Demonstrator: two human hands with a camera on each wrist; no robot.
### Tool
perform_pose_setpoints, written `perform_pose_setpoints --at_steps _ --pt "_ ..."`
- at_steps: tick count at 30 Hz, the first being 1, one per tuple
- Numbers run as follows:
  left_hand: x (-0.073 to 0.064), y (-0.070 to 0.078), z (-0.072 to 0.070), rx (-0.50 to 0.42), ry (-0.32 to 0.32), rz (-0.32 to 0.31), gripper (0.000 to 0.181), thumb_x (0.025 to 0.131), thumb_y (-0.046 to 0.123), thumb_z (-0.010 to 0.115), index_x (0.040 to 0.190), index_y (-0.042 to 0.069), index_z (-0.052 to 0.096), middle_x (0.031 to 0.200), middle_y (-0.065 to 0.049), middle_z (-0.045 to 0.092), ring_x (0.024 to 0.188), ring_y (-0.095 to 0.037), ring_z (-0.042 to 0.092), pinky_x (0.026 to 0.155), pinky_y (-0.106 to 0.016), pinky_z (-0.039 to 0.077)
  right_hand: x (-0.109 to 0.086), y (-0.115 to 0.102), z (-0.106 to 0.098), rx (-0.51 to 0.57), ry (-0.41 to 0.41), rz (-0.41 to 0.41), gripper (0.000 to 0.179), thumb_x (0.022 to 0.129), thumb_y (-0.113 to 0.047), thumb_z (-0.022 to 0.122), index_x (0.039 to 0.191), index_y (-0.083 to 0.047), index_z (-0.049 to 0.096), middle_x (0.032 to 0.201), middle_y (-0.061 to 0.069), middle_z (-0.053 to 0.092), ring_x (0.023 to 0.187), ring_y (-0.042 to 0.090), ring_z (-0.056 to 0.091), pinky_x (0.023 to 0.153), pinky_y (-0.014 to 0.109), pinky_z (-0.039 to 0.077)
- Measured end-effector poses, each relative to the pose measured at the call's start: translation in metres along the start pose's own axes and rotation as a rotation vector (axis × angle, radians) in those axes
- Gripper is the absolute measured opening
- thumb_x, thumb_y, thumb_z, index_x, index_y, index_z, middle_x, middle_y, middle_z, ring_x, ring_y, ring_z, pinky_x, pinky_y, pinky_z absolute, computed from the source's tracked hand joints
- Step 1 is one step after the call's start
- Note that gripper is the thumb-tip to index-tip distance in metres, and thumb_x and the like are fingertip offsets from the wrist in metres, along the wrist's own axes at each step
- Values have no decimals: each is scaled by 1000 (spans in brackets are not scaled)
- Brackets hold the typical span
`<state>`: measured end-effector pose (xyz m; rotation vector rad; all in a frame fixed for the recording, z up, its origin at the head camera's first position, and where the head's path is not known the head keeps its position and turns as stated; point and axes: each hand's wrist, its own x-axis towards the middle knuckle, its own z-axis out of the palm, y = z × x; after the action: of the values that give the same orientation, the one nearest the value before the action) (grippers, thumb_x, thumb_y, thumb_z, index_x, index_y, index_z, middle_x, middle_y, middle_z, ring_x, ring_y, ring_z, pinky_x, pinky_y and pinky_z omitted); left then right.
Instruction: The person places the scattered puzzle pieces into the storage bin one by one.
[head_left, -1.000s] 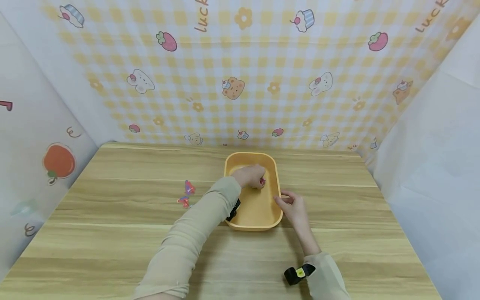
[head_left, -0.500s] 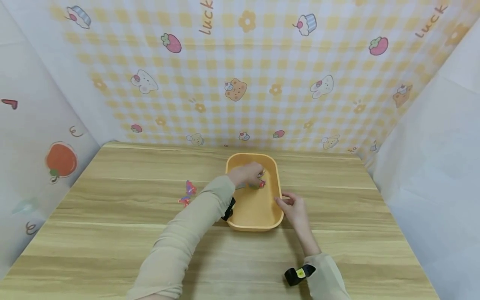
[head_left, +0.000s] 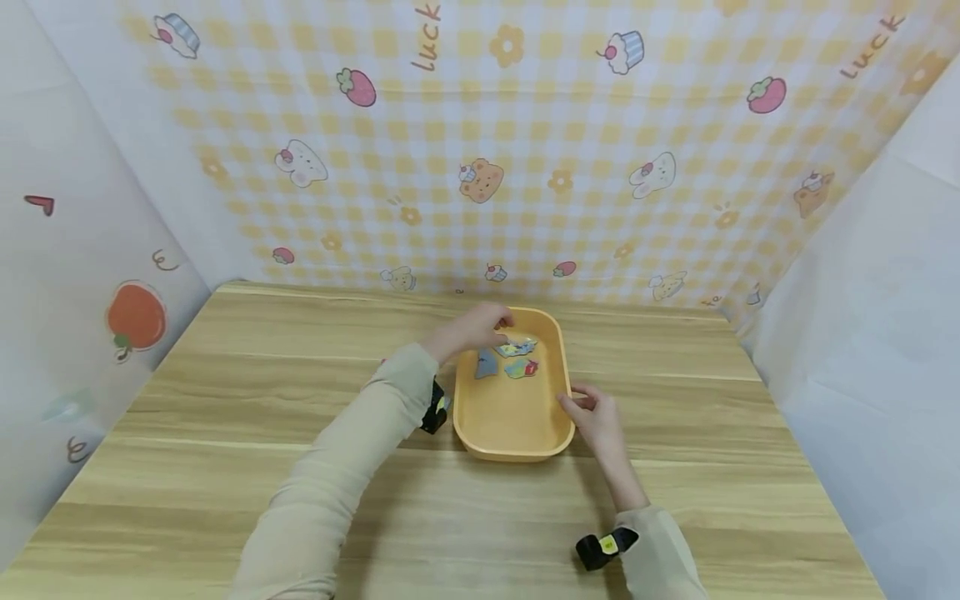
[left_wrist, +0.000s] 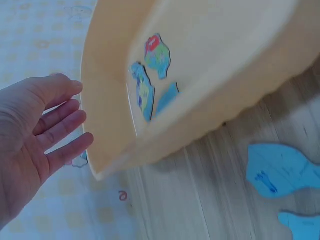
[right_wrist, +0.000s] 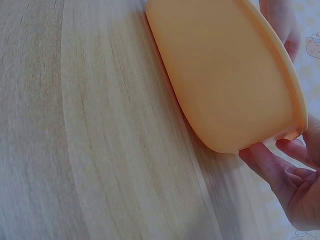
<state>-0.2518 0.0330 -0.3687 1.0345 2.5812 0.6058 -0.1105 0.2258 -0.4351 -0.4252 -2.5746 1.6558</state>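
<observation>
On the wooden surface, the yellow tray points its length away from the person; right hand pinches its right rim, left hand, fingers spread, hovers far-left, nearer three cutout pieces inside.

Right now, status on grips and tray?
Left grip empty near tray's far end; right grip holding its right rim. Three flat pieces inside. Left sleeve partly blocks head view.
</observation>
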Motion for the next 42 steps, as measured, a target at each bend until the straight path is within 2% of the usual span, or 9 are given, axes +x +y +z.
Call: perform_pose_setpoints --at_steps 3,7,12,17,23,29,33,38,42 --pt "-10 -8 -5 -44 64 7 30 86 6 57 115 -4 55 116 -17 58 107 -27 55 95 -34 46 0 1 1 8 -6 7 33 84 -14 64 111 5 61 87 27 67 55 9 58 45 18 46" --pt "-24 -24 -11 -122 146 -23 29 85 4 58 112 -4 57 113 -18 59 105 -28 55 94 -35 46 1 1 1 12 -10 0 34 84 -14 63 111 6 60 87 27 67 55 9 59 45 18 46" --pt "-42 -48 -16 -176 182 -75 30 85 6 58 113 -5 56 113 -19 59 106 -30 54 94 -39 46 0 1 0 20 -11 7 34 85 -13 63 112 7 59 88 28 67 56 9 61 45 19 48" --pt "-62 -69 -20 -202 151 -134 33 87 8 56 117 -5 53 118 -22 56 110 -34 52 97 -44 43 1 1 -1 17 -16 19 35 85 -14 62 114 6 59 91 28 67 58 9 62 47 19 50" --pt "-86 -87 -19 -180 101 -175 35 86 8 58 117 -7 52 117 -24 56 108 -37 52 94 -45 45 3 0 -3 -9 -9 17 35 85 -15 62 113 6 59 91 27 67 56 5 59 47 19 49" --pt "-102 -99 -15 -161 45 -225 38 83 9 59 114 -13 50 112 -28 54 105 -39 51 92 -46 44 2 -1 -3 -12 -12 10 35 86 -16 62 113 6 59 91 27 67 56 5 59 48 18 49" --pt "-110 -103 -11 -178 -3 -305 41 83 12 61 114 -12 49 113 -26 53 105 -36 51 95 -45 43 1 -2 -4 -25 -24 15 39 86 -19 62 114 7 58 91 27 67 57 6 60 48 19 49" --pt "-118 -108 -7 -230 -52 -376 39 85 11 61 114 -10 47 99 -17 51 86 -23 49 77 -33 44 1 -2 -3 -36 -27 26 39 86 -21 63 115 5 59 91 26 67 55 7 59 47 21 49" --pt "-123 -113 -2 -186 -66 -402 40 82 18 66 107 -8 49 94 -13 49 82 -21 45 72 -30 41 1 -2 -1 -26 -41 22 39 86 -21 62 115 4 58 91 25 67 56 7 61 47 21 49"
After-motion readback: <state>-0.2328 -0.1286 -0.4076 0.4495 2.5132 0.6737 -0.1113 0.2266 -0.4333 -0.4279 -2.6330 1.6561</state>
